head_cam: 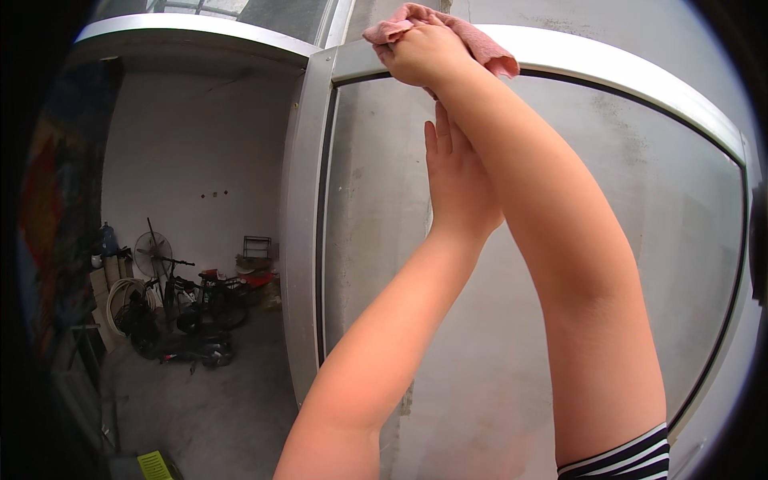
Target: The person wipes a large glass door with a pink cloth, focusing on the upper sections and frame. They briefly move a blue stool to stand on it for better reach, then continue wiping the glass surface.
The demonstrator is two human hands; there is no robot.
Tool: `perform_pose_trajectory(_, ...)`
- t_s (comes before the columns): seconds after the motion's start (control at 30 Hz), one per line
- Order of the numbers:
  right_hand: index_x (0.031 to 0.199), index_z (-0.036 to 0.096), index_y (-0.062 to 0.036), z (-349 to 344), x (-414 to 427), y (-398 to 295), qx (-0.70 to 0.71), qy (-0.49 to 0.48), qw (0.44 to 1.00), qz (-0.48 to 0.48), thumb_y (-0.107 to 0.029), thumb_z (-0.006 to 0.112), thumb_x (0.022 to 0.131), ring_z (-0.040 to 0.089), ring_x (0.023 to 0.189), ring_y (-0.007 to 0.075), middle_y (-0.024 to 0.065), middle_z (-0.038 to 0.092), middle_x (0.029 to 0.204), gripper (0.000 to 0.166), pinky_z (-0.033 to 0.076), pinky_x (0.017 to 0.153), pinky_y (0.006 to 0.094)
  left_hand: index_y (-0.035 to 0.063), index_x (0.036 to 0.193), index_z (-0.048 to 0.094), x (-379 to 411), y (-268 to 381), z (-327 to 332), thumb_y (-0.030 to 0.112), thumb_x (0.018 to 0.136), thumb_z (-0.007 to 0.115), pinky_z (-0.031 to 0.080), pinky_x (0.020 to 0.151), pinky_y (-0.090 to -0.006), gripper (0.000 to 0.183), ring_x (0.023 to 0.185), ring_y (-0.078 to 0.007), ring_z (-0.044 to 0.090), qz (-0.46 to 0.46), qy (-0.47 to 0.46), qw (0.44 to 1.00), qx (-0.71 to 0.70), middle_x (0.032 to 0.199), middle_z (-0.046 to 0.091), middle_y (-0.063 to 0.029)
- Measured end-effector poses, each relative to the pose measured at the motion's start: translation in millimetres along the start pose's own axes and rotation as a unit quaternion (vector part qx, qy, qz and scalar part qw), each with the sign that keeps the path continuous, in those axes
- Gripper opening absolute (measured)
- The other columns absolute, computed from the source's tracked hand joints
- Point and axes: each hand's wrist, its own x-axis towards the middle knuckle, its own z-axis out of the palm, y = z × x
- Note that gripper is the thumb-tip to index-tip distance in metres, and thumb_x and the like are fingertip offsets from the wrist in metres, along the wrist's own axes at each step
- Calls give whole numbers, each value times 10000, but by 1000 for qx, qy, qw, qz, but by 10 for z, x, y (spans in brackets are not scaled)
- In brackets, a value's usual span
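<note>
My right hand (427, 55) presses a pink cloth (489, 51) against the metal top rail (576, 51) of a framed glass door panel. The cloth is bunched under the fingers, and one end hangs out to the right. Lower down, my left hand (461, 180) rests with fingers stretched upward at the glass pane (498, 336), holding nothing. My right forearm passes in front of part of the left hand and hides some of its fingers. Whether the left palm fully touches the glass cannot be made out.
To the left, beyond the upright metal frame (300, 240), a doorway opens into a dim room. Inside stand a black scooter (186, 348), a bicycle (222, 300), a pedestal fan (153, 252) and a coiled pale hose (117, 306). A green plastic object (156, 465) lies at the bottom left.
</note>
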Motion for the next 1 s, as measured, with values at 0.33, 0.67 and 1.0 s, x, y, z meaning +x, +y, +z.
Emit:
perform_pose_trajectory(0.33, 1294, 701, -218, 191, 220, -691, -85, -157, 984, 0, -274, 480, 985, 358, 1481, 205, 0, 607, 1422, 384, 182, 1263, 416, 47, 1361, 487, -87, -67, 155, 346, 986, 614, 422, 1040, -439, 497, 1253, -272, 518, -183, -121, 939, -263, 1355, 561, -114)
perform_pose_trajectory(0.67, 1013, 737, -190, -87, -426, 152, -53, 68, 996, 25, -288, 540, 943, 661, 1061, 228, 86, 737, 1072, 230, 408, 1064, 389, 43, 1257, 603, -71, 58, 94, 367, 991, 605, 465, 979, -425, 420, 1187, -288, 579, -93, -87, 986, 111, 1305, 620, -125)
perform_pose_trajectory(1.0, 1148, 653, -185, -1425, -1495, 1477, -208, 74, 975, -33, -261, 524, 968, 643, 1033, 267, 75, 684, 982, 234, 474, 958, 441, -140, 1497, 340, -29, -63, 246, 477, 1042, 455, 199, 1235, -516, 776, 1508, -422, 279, 44, -9, 973, 226, 1586, 317, -323)
